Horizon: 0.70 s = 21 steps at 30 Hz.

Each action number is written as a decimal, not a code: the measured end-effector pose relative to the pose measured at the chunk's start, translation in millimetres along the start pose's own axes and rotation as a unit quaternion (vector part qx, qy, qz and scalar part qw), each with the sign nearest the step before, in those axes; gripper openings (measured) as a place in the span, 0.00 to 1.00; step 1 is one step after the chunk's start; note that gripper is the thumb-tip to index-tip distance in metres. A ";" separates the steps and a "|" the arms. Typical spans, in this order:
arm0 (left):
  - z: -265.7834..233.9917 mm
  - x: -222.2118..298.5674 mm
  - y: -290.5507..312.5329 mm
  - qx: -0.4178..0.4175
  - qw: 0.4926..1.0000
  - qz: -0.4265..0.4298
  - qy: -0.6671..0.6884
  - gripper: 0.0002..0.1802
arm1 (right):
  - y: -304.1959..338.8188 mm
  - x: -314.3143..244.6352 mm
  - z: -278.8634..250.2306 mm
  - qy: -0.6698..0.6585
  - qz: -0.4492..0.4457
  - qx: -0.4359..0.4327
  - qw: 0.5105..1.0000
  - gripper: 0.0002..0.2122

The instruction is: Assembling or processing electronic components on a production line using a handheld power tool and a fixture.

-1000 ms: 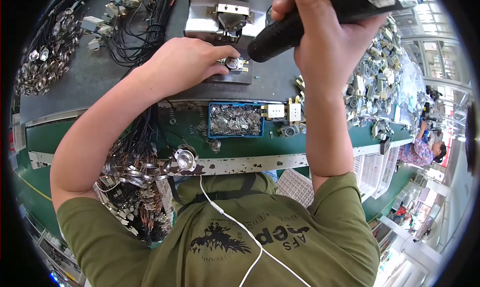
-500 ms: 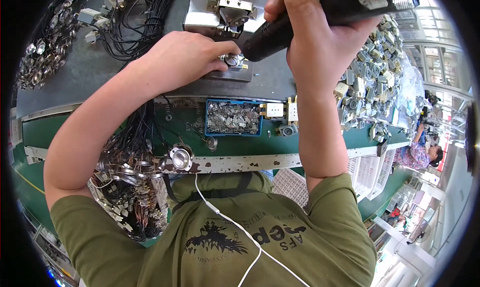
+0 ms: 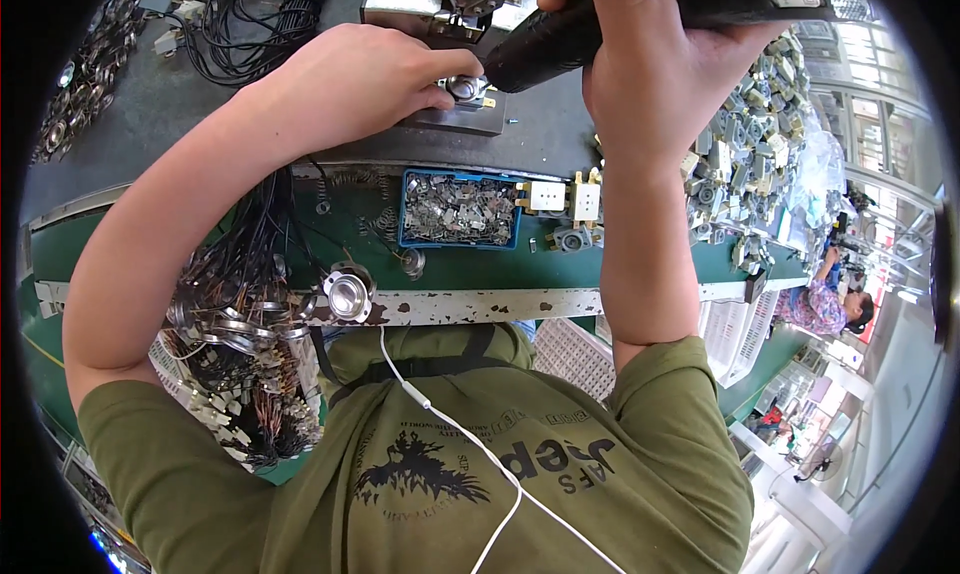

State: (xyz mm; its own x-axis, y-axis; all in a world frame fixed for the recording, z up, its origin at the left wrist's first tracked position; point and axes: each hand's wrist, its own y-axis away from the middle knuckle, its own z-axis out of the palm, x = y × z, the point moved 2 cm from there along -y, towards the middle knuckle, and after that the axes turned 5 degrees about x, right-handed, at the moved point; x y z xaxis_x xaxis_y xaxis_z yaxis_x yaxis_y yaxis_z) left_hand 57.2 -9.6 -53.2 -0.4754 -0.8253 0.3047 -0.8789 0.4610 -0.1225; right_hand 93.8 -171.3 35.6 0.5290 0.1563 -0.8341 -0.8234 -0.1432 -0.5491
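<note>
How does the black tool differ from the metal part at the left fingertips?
The black tool is long and dark; the metal part is small and shiny. The tool slants in the right hand; the part sits on a block, pinched by the left hand. A hand touches each.

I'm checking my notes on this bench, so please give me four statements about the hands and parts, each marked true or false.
1. The right hand grips a black tool. True.
2. Both hands are on that tool. False: the left hand touches a round metal part.
3. The blue tray holds small metal pieces. True.
4. That tray sits on the person's lap. False: it sits on the green surface.
</note>
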 end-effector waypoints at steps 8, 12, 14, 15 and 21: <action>-1.0 0.5 0.8 0.024 0.999 0.020 -0.015 0.16 | -1.1 6.3 1.6 -0.038 -0.030 -0.014 0.999 0.11; 3.0 -1.1 3.7 0.050 0.998 0.042 0.003 0.14 | 3.6 6.1 5.5 -0.043 -0.049 -0.021 0.998 0.17; 7.2 -4.4 3.7 0.054 0.997 0.053 -0.017 0.14 | 3.6 5.9 11.8 -0.035 -0.050 -0.026 0.998 0.19; 7.6 -4.0 3.7 0.063 0.995 0.066 -0.037 0.14 | 4.0 8.5 18.0 -0.044 -0.080 0.008 0.996 0.18; -8.3 24.3 3.0 0.192 0.962 0.180 -0.079 0.16 | 6.4 0.4 -19.2 -0.044 -0.106 0.060 0.992 0.16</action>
State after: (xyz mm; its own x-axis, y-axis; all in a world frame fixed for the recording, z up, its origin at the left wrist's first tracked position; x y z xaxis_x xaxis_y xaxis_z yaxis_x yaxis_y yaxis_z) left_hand 43.4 -25.6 -38.4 -0.7246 -0.6882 0.0348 -0.5923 0.5961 -0.5421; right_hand 92.7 -190.9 30.8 0.6768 0.2563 -0.6901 -0.7172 0.0182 -0.6966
